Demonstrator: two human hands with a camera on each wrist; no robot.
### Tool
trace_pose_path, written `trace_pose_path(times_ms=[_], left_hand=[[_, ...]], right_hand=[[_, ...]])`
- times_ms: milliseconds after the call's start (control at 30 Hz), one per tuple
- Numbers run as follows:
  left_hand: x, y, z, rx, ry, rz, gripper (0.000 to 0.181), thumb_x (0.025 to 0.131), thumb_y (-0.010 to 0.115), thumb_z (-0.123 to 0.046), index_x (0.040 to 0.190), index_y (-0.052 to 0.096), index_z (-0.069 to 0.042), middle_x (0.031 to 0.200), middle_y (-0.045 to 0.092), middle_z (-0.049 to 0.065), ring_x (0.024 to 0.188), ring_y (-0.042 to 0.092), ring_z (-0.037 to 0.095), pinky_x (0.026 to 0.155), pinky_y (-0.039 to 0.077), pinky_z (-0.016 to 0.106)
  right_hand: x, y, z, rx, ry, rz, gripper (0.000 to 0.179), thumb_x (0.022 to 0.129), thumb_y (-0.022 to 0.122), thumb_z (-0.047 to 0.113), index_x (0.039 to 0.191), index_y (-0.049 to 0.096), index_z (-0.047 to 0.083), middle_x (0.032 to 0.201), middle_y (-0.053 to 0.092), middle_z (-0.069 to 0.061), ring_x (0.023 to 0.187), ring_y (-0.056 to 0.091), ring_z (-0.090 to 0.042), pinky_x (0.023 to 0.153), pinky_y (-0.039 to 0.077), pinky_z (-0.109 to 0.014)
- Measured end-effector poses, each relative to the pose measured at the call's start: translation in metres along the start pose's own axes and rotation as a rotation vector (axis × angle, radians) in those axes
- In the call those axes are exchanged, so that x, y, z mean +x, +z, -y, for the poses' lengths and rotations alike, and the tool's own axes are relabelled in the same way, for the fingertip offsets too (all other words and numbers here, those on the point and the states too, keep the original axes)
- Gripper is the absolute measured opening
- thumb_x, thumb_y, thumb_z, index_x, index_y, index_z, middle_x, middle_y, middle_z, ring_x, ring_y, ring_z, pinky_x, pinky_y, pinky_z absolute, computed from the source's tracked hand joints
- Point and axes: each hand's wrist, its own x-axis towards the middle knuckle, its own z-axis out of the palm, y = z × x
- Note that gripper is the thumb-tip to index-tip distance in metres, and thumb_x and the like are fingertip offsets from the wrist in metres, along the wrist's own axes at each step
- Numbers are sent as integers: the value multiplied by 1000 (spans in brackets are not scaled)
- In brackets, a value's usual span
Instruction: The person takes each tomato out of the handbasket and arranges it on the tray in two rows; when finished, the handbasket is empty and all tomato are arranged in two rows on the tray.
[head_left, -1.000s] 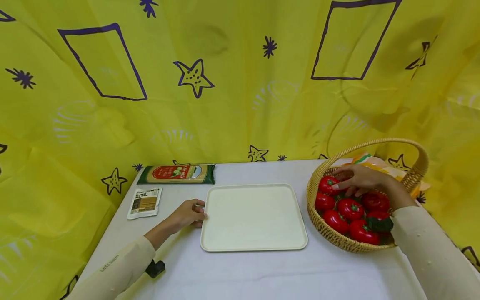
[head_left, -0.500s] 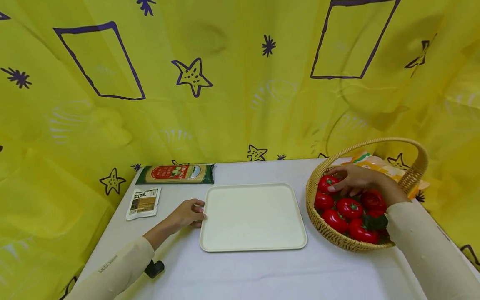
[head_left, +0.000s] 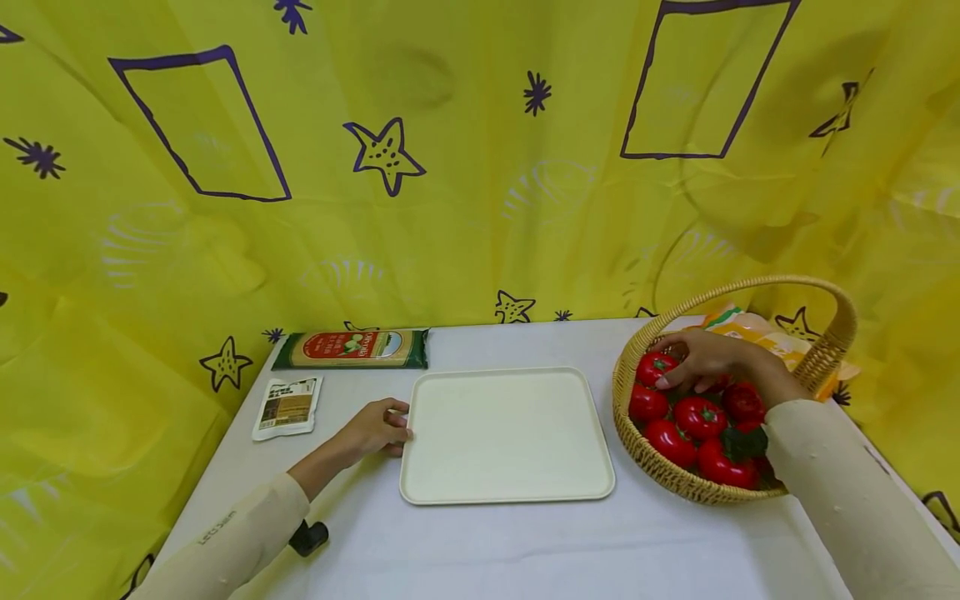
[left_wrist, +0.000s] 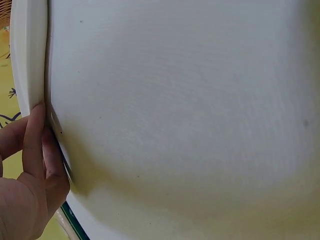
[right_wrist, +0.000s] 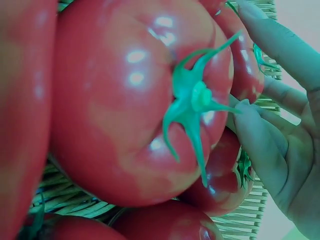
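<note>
On the table lies a cream rectangular tray (head_left: 506,437) with a low raised rim. My left hand (head_left: 377,427) is at its left edge, thumb and curled fingers holding the rim; the left wrist view shows a fingertip against the tray's outer side (left_wrist: 31,55). At the right, a wicker basket (head_left: 660,475) is full of red tomatoes. Inside it my right hand (head_left: 701,357) grips the rear-left tomato (head_left: 655,367), thumb on the near side and fingers beyond. In the right wrist view a large tomato (right_wrist: 135,100) with a green stalk fills the foreground, partly covering the gripped tomato (right_wrist: 242,55).
The basket's tall arched handle (head_left: 750,285) rises over the right forearm. Dark green leafy vegetable (head_left: 742,443) lies among the tomatoes. An orange-and-white bag (head_left: 750,329) lies behind the basket. At the back left are a green-and-tan packet (head_left: 356,348) and a white pouch (head_left: 288,407).
My right hand has shifted slightly left and closed in on the rear-left tomato, its thumb coming down to the near side. The left hand and the tray have stayed in place.
</note>
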Motion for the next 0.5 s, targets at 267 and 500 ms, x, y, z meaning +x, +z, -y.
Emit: trace_pose_path(times_ms=[267,500], left_hand=[[0,0,0,-2,6,2,49,88,69,4,132,50,9,98,57,13,77,61,16,65,62,29],[-1,0,0,9,10,2,49,88,70,4,132,50,9,100,57,14,78,61,17,66,62,30]], right_hand=[[3,0,0,-66,0,-6,84,86,80,28,144,35,-13,118,59,-26,79,72,-22,65,60,-35],[3,0,2,-103,15,-12,81,88,78,31,143,38,-14,112,62,-24,82,74,-24,66,59,-34]])
